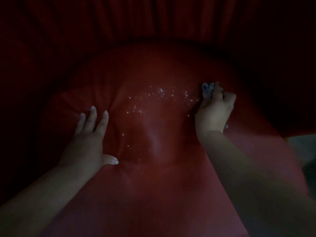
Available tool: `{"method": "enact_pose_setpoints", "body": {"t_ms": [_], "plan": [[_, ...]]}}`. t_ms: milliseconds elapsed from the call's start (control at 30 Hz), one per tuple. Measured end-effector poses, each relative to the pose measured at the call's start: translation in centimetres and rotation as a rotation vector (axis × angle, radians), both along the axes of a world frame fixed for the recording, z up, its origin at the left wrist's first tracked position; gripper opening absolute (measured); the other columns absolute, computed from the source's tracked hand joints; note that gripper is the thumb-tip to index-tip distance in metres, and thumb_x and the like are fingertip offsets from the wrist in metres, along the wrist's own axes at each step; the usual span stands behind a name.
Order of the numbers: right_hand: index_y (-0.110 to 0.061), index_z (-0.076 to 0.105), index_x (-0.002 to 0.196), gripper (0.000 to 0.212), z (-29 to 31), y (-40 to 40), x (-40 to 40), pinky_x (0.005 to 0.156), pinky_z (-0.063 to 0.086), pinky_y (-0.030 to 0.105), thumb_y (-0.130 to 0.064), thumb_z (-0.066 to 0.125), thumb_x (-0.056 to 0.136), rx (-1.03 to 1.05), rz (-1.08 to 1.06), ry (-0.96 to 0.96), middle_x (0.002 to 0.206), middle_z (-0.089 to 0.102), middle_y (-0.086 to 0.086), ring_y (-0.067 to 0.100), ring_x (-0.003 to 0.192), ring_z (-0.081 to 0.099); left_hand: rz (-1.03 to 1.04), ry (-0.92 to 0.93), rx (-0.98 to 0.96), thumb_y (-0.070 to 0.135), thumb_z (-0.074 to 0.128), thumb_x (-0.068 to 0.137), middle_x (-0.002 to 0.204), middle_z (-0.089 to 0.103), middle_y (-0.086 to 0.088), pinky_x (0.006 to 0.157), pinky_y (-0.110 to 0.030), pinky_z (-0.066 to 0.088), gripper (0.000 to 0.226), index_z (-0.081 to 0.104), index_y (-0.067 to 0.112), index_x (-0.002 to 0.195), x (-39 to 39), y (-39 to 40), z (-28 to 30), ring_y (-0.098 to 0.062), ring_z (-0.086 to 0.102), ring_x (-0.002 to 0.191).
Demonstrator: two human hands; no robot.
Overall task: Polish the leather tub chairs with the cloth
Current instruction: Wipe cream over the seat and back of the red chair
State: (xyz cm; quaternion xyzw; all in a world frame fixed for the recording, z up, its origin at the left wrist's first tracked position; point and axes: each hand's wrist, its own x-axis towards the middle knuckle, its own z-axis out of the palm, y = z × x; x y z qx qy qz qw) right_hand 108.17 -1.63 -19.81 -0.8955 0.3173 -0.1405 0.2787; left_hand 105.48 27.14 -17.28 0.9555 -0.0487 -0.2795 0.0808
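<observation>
A red leather tub chair fills the dim head view, its seat cushion (153,74) bulging in the middle. Small shiny droplets (160,93) speckle the cushion's centre. My left hand (89,139) lies flat on the cushion's left side, fingers straight and spread, thumb out to the right. My right hand (215,108) grips a bunched grey cloth (207,90) and holds it against the cushion at the right edge of the droplets. Only the cloth's top and a scrap by my wrist show past the fingers.
The chair's pleated red backrest (153,19) curves round the far side and both flanks, dark and hard to make out. A strip of pale floor (306,147) shows past the chair's right edge.
</observation>
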Motion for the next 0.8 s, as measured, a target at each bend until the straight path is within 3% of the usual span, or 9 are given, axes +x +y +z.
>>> {"method": "enact_pose_setpoints", "body": {"t_ms": [133,200,267,300,400,500,633,700,800], "plan": [[-0.006,0.048,0.137,0.042,0.1,2.1,1.8,0.099,0.036,0.023,-0.011,0.049,0.095,0.031,0.156,-0.035,0.122,0.047,0.019,0.028,0.112,0.049,0.005,-0.003,0.013,0.051,0.087,0.051,0.145,-0.038,0.014,0.116,-0.038,0.014,0.142,-0.015,0.036,0.149,-0.1,-0.3,0.1,-0.018,-0.021,0.143],[-0.007,0.057,0.125,0.031,-0.1,4.3,3.5,0.087,0.041,0.025,-0.014,0.050,0.096,0.161,0.201,-0.049,0.114,0.053,0.012,0.019,0.101,0.053,0.015,-0.018,0.008,0.049,0.087,0.051,0.149,-0.035,0.013,0.116,-0.039,0.016,0.141,-0.013,0.036,0.149,-0.2,-0.5,0.1,-0.019,-0.021,0.144],[-0.018,0.058,0.119,0.025,0.0,7.4,4.7,0.075,0.033,0.011,-0.018,0.048,0.096,0.260,0.329,0.024,0.108,0.049,-0.003,0.008,0.093,0.047,0.024,-0.021,0.005,0.048,0.087,0.052,0.152,-0.032,0.011,0.116,-0.040,0.018,0.140,-0.013,0.035,0.150,-0.3,-0.7,0.1,-0.019,-0.021,0.144],[-0.021,0.055,0.124,0.029,0.1,9.1,5.0,0.073,0.030,0.008,-0.018,0.047,0.096,0.241,0.458,0.075,0.110,0.046,-0.004,0.008,0.095,0.043,0.024,-0.019,0.006,0.048,0.087,0.051,0.152,-0.031,0.011,0.116,-0.039,0.017,0.141,-0.012,0.035,0.150,-0.3,-0.7,0.1,-0.019,-0.021,0.144],[-0.021,0.050,0.133,0.040,0.5,12.2,4.4,0.082,0.032,0.019,-0.012,0.047,0.094,0.232,0.682,0.110,0.123,0.047,0.010,0.022,0.107,0.045,0.009,-0.024,-0.012,0.049,0.088,0.049,0.152,-0.029,0.011,0.117,-0.036,0.012,0.142,-0.010,0.034,0.151,-0.2,-0.3,0.1,-0.019,-0.019,0.144],[-0.020,0.053,0.129,0.037,1.1,9.5,3.8,0.080,0.033,0.020,-0.016,0.050,0.093,0.147,0.510,-0.005,0.120,0.050,0.009,0.022,0.105,0.049,0.014,-0.021,-0.046,0.049,0.088,0.049,0.145,-0.034,0.017,0.116,-0.035,0.012,0.141,-0.011,0.037,0.149,-0.2,0.1,0.1,-0.014,-0.022,0.142],[-0.018,0.057,0.125,0.030,0.1,1.6,3.2,0.089,0.048,0.042,-0.025,0.047,0.097,0.054,0.155,-0.016,0.111,0.051,0.003,0.023,0.103,0.053,0.022,-0.031,-0.054,0.050,0.087,0.050,0.144,-0.035,0.018,0.115,-0.036,0.017,0.141,-0.013,0.039,0.149,-0.2,0.0,0.1,-0.014,-0.022,0.143],[-0.021,0.053,0.129,0.037,-0.1,1.4,3.0,0.093,0.043,0.036,-0.018,0.051,0.092,0.015,0.166,0.103,0.122,0.050,0.011,0.027,0.111,0.049,0.030,-0.031,-0.052,0.050,0.087,0.050,0.145,-0.036,0.017,0.116,-0.036,0.017,0.141,-0.014,0.039,0.148,-0.3,-0.2,0.1,-0.014,-0.023,0.143],[-0.018,0.054,0.127,0.041,-0.1,6.3,3.3,0.083,0.036,0.024,-0.012,0.054,0.086,0.048,0.352,0.087,0.121,0.051,0.013,0.027,0.107,0.049,0.043,-0.029,-0.061,0.048,0.088,0.049,0.154,-0.029,0.012,0.116,-0.035,0.015,0.142,-0.012,0.037,0.149,-0.3,-0.2,0.2,-0.017,-0.021,0.144]]}}
